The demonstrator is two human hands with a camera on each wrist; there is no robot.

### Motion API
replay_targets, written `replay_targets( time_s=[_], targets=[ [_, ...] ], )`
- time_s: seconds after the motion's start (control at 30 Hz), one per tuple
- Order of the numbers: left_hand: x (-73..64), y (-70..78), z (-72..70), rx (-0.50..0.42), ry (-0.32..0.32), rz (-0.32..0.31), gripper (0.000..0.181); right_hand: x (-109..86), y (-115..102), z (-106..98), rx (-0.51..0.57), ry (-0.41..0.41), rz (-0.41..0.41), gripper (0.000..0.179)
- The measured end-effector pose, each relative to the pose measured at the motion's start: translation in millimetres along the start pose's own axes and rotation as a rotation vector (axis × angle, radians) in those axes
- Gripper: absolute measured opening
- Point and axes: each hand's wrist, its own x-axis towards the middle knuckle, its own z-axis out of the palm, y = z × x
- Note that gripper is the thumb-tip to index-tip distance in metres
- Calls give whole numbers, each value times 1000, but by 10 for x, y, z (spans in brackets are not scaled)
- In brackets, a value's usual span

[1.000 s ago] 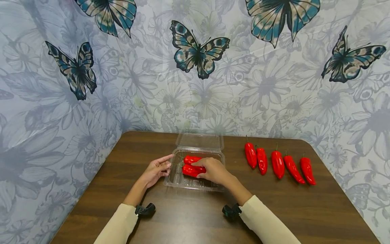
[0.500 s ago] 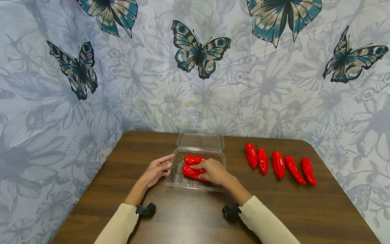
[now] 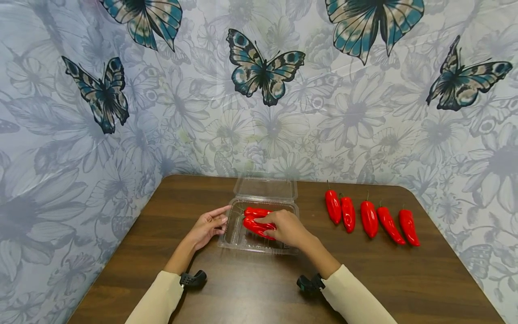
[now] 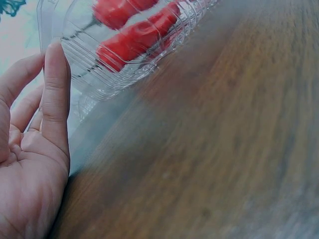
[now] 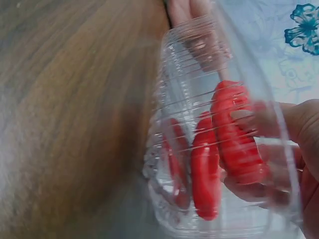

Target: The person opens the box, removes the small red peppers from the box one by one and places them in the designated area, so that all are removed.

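Observation:
A clear plastic clamshell container [image 3: 238,246] stands at mid-table with its lid [image 3: 265,186] raised behind it. Inside are two glossy red chili peppers. My right hand [image 3: 288,228] reaches in over the right side and grips the nearer chili pepper [image 3: 253,226] between thumb and fingers, partly covering it. Behind that one lies the farther chili pepper [image 3: 256,211]. At the container's left rim, my left hand [image 3: 207,228] pinches the edge with thumb and fingertips. Through the plastic in the right wrist view, the held chili pepper [image 5: 237,134] tilts beside the other chili pepper [image 5: 205,179].
Several more red chili peppers [image 3: 368,219] lie in a loose row on the right of the brown wooden table [image 3: 259,288], stems pointing to the back. A butterfly-printed backdrop [image 3: 194,135] rises directly behind the table's far edge.
The chili pepper in my right hand has turned a little, its left end shifting toward the back, closer to the farther chili pepper. My left hand keeps its place on the rim.

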Motion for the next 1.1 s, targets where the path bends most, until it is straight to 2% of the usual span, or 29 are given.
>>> replay_targets(
  time_s=[0.27, 0.47, 0.77, 1.1],
  targets=[
    [-19, 4, 7, -10, -14, 7, 53, -129, -139, -206, -5, 73, 16, 44],
    [-17, 14, 14, -17, -10, 11, 53, -217, -166, -332, 6, 105, 27, 45],
    [-22, -19, 7, 10, -13, 3, 54, -407, -134, -472, 181, 148, 53, 45],
    [-13, -12, 23, 9, -1, 9, 53, -621, -112, -629, 266, 189, 138, 45]
  ],
)
